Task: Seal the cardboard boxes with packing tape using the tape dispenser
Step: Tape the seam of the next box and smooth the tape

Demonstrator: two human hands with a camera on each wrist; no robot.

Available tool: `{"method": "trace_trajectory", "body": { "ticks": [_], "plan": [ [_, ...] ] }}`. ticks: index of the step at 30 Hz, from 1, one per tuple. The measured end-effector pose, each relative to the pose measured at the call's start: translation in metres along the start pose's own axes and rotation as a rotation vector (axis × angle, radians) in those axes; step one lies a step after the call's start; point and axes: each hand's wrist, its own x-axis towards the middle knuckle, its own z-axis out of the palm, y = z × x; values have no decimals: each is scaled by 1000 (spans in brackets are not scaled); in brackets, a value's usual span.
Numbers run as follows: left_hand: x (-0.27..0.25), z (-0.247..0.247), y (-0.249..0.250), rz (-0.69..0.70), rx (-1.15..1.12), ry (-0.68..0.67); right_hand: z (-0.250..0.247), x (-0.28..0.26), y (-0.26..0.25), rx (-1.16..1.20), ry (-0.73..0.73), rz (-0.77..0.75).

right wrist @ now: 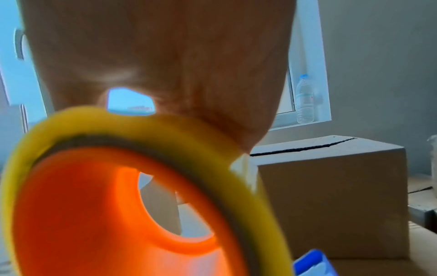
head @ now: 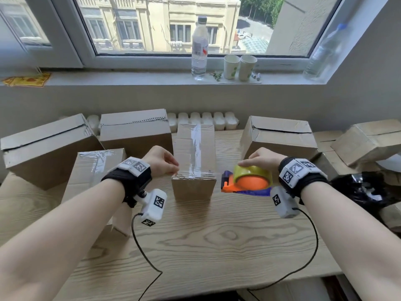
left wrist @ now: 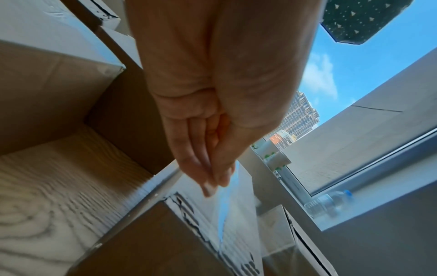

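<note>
A narrow cardboard box (head: 195, 187) stands mid-table with a shiny tape strip (head: 196, 144) running along its top. My left hand (head: 176, 170) is at its near left top corner, thumb pressed against fingertips (left wrist: 208, 186), seemingly pinching the tape end there. A glossy band lies across the box's near top edge toward the tape dispenser (head: 249, 181), which hovers just right of the box. It has a yellowish roll (right wrist: 141, 128), an orange hub (right wrist: 82, 214) and a blue frame. My right hand (head: 251, 162) grips it over the top of the roll.
Other boxes ring the spot: a taped box (head: 95, 170) near left, a large box (head: 47, 148) far left, one at the back (head: 134, 131), and untaped boxes to the right (head: 280, 137) and far right (head: 366, 142). A black bag (head: 364, 187) lies right. Wrist cables trail over the wooden table (head: 217, 246).
</note>
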Motion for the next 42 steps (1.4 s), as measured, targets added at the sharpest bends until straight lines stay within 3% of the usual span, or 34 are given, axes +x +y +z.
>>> {"method": "trace_trajectory", "body": {
  "ticks": [9,21,38,42],
  "plan": [
    [5,4,-23,-181,-33,-34,20,12,-2,-93,-54,20],
    [14,17,-29,-200,-29,59,33,28,2,-107,-53,39],
    [17,21,-22,-244,205,55,45,33,9,-17,-38,45],
    [16,24,-19,-192,325,114,45,27,8,5,-10,56]
  ]
}}
